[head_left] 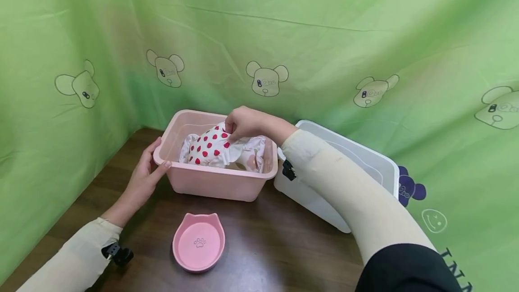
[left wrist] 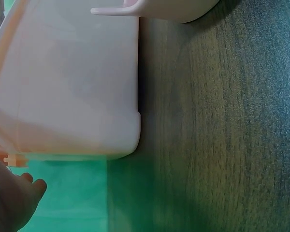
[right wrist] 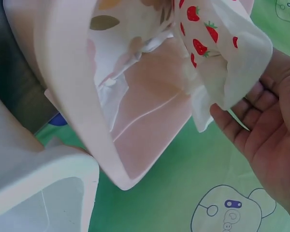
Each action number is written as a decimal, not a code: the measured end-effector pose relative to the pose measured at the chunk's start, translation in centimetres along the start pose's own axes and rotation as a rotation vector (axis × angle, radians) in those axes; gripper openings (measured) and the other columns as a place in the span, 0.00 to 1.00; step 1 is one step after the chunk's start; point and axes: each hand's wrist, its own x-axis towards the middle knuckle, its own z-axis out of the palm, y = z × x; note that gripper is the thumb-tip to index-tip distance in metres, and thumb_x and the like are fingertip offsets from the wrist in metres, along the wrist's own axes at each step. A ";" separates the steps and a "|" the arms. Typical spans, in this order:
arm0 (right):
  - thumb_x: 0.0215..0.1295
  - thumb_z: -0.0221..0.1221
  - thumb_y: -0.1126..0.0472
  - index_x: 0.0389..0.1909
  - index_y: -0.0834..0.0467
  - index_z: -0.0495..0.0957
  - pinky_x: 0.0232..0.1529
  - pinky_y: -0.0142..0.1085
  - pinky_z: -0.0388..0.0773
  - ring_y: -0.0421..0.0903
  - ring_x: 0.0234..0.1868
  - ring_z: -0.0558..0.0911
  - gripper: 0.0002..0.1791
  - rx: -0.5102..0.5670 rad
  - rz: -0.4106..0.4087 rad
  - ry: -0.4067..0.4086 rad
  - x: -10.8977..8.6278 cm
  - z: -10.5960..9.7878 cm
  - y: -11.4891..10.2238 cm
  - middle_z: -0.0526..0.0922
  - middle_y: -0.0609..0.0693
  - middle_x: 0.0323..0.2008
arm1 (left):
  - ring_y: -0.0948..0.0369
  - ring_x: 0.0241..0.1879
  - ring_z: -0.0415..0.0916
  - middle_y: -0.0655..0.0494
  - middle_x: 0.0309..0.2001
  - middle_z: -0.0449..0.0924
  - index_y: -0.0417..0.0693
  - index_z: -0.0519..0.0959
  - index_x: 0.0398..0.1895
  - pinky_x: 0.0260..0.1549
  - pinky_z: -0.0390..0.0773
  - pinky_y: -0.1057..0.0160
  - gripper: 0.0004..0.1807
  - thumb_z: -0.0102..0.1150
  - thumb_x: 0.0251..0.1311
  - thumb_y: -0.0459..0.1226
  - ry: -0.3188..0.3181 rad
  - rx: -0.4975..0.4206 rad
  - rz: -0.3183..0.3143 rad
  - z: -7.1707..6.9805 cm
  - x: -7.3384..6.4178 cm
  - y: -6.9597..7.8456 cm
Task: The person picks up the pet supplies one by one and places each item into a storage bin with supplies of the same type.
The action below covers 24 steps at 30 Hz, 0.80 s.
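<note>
A pink plastic bin [head_left: 216,183] stands on the table with bundled fabrics inside. My left hand [head_left: 143,172] grips its left front corner, the thumb lying on the rim. Above the bin's opening, my right hand [head_left: 245,124] pinches the upper edge of a white cloth with red strawberries [head_left: 208,147]. In the right wrist view the strawberry cloth [right wrist: 208,43] hangs from the fingers, its white edge lifted. Another white cloth with leaf and flower shapes [head_left: 252,160] lies in the bin's right half, beside the strawberry one.
A white bin [head_left: 312,199] stands to the right, under my right forearm. In front of the pink bin sits a pink cat-eared dish [head_left: 198,244] with a paw mark. Green printed curtain [head_left: 263,26] hangs behind the dark wooden table [head_left: 259,247].
</note>
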 end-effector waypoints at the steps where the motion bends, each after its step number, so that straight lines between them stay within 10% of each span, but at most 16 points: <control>1: 0.60 0.71 0.60 0.33 0.57 0.84 0.42 0.34 0.79 0.44 0.37 0.81 0.06 0.002 0.009 -0.015 0.0 0.0 -0.1 0.86 0.48 0.33 | 0.45 0.74 0.56 0.44 0.81 0.52 0.48 0.51 0.82 0.61 0.61 0.83 0.39 0.56 0.73 0.35 -0.001 -0.001 0.000 0.0 0.0 0.0; 13: 0.64 0.69 0.55 0.47 0.56 0.87 0.51 0.36 0.82 0.43 0.47 0.84 0.14 -0.014 0.047 -0.096 -1.0 0.2 0.1 0.89 0.48 0.44 | 0.46 0.73 0.57 0.45 0.81 0.52 0.49 0.50 0.83 0.60 0.62 0.82 0.39 0.56 0.74 0.35 0.001 -0.021 -0.010 -0.2 -0.2 -0.3; 24: 0.67 0.68 0.56 0.51 0.58 0.86 0.53 0.38 0.82 0.42 0.49 0.85 0.16 0.060 -0.004 -0.011 -3.3 0.4 -0.1 0.89 0.46 0.45 | 0.49 0.74 0.57 0.42 0.80 0.52 0.46 0.49 0.82 0.62 0.63 0.81 0.38 0.54 0.74 0.34 -0.003 -0.054 0.014 -0.1 0.1 -0.6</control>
